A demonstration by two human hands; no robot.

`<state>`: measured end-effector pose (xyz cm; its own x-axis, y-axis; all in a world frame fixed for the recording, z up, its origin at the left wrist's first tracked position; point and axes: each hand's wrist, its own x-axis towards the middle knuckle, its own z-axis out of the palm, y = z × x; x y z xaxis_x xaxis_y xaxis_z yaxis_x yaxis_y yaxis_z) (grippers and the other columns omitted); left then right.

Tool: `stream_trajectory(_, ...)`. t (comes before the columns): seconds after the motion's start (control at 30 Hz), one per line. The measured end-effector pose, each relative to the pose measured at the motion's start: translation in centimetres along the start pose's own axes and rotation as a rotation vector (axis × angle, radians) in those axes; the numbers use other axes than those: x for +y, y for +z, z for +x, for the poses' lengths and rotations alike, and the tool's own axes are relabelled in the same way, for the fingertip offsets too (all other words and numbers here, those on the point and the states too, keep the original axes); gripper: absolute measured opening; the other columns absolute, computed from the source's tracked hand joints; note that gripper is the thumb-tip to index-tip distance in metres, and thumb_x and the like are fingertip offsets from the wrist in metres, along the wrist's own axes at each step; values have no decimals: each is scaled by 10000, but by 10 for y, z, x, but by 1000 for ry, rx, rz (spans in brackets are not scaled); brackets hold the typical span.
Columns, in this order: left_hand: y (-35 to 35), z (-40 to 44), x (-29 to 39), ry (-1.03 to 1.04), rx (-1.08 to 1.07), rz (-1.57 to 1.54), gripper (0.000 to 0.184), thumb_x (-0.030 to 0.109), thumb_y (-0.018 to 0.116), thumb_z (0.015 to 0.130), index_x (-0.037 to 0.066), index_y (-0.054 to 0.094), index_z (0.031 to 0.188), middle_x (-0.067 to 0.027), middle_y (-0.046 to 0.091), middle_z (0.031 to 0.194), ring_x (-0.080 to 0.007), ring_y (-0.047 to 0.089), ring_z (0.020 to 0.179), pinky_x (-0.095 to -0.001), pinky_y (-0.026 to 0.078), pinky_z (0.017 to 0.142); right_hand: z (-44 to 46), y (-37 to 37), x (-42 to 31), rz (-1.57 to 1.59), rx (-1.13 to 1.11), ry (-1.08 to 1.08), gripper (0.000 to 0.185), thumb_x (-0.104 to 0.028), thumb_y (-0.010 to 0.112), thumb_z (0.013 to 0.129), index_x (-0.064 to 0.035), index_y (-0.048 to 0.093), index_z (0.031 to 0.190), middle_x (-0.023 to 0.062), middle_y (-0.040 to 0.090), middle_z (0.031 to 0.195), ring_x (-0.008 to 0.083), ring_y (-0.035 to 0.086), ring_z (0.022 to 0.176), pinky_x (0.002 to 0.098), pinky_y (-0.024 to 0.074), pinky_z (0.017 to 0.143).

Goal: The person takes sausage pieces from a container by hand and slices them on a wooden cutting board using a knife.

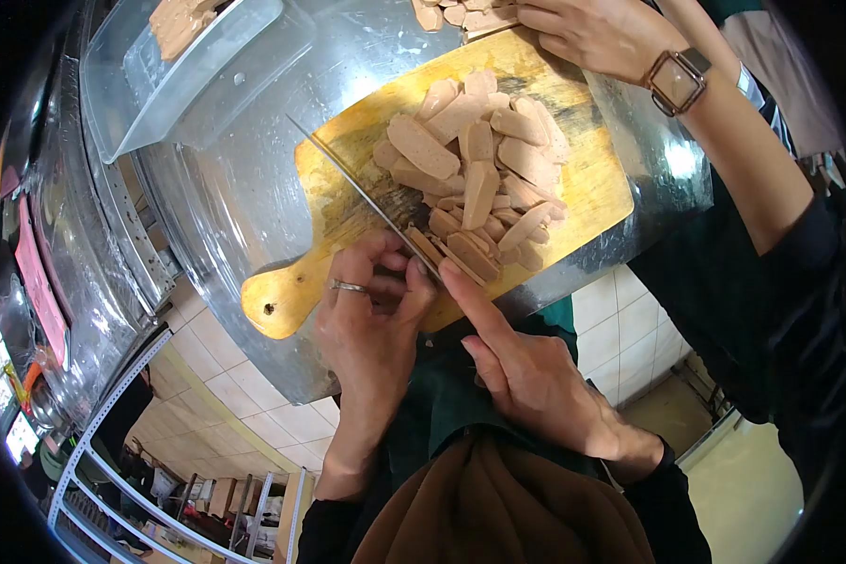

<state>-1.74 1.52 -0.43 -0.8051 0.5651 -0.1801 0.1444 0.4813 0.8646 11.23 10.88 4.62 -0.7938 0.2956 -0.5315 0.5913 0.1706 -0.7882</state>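
Hands of the worker: two. Left hand (371, 301): fingers curled in close beside the blade, thumb bent toward them; what they enclose is hidden. Right hand (550, 385): index finger stretched forward along the knife's near end, thumb apart from it; it appears to have hold of the knife, though the handle is covered and the grip cannot be fully seen.

Knife (352, 179): one, long thin blade slanting across the handle end of the board, tip at its far left edge.

Cutting board (587, 193): one, yellowish wood, dark stains, one handle with one hole; on a metal table (240, 221).

Brown slices (481, 193): one heap on the board, well over twenty, overlapping, so exact count not possible. A few thin ones stand on edge just right of the blade, by the index fingertip. Second pile (461, 14), beyond the board, cut off by the view's edge.

Containers: one translucent plastic tub (193, 80), holding a brown mass (179, 28).

Also: one ring (348, 286), left hand. Co-worker's hand (602, 38), fingers bent, at the second pile; one watch (677, 83) on that wrist, display unreadable.
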Motion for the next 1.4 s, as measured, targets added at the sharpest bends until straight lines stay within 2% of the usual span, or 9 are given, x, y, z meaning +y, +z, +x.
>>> stream_trajectory(0.03,0,1,1,2,-9,9,246,8,741,817,49,638,1036,-55,631,854,-114,641,640,-251,531,567,1,2,4,9,19,-28,665,-82,499,983,-177,177,1558,250,617,943,445,648,774,499,523,627)
stream_trajectory(0.1,-1,1,0,8,-19,31,248,8,741,815,51,639,1037,-54,625,860,-115,637,631,-252,526,558,4,2,6,4,45,-56,684,-95,507,984,-196,157,1562,265,654,767,447,651,697,514,522,567)
stream_trajectory(0.33,0,-1,-3,-1,-25,-32,267,0,740,820,45,631,1059,-61,630,879,-110,648,650,-246,540,560,8,-7,6,125,19,-51,681,-89,510,982,-179,166,1563,299,647,1010,452,644,692,510,517,581)
stream_trajectory(0.5,-2,-2,3,-22,-32,-50,292,-4,747,821,34,619,1081,-69,636,895,-109,659,674,-248,561,578,2,-13,-3,137,-108,80,598,-78,455,999,-84,211,1546,207,478,1441,360,707,768,426,557,761)
stream_trajectory(0.77,-7,-5,7,-81,-70,-130,334,-20,746,817,18,603,1117,-81,639,937,-122,680,750,-259,584,619,2,-4,8,39,-18,-130,603,-67,500,981,-53,247,1528,191,466,1456,397,677,920,430,547,780)
stream_trajectory(1.1,-9,-7,10,-113,-73,-104,332,-34,731,823,12,596,1122,-89,653,976,-138,693,788,-267,598,656,-8,-8,2,14,-75,-64,595,-80,501,987,-60,254,1528,213,495,1417,425,643,1010,453,534,810)
stream_trajectory(1.2,-9,-7,9,-114,-60,-108,318,-32,734,822,11,600,1108,-89,657,975,-136,695,794,-270,599,652,-5,-1,5,16,-23,-109,657,-90,521,981,-137,199,1553,240,611,1023,419,656,809,471,520,656)
stream_trajectory(1.3,-9,-7,8,-106,-56,-102,311,-30,737,822,10,602,1100,-89,662,968,-135,697,794,-271,599,648,2,3,5,7,22,-124,683,-110,519,983,-191,168,1564,253,651,756,426,656,710,496,515,586)
stream_trajectory(1.4,-8,-6,4,-77,-55,-115,312,-27,739,821,10,604,1100,-90,666,960,-134,697,792,-271,599,646,6,4,4,-9,17,-93,682,-110,514,984,-207,166,1563,259,656,779,433,655,735,509,518,605)
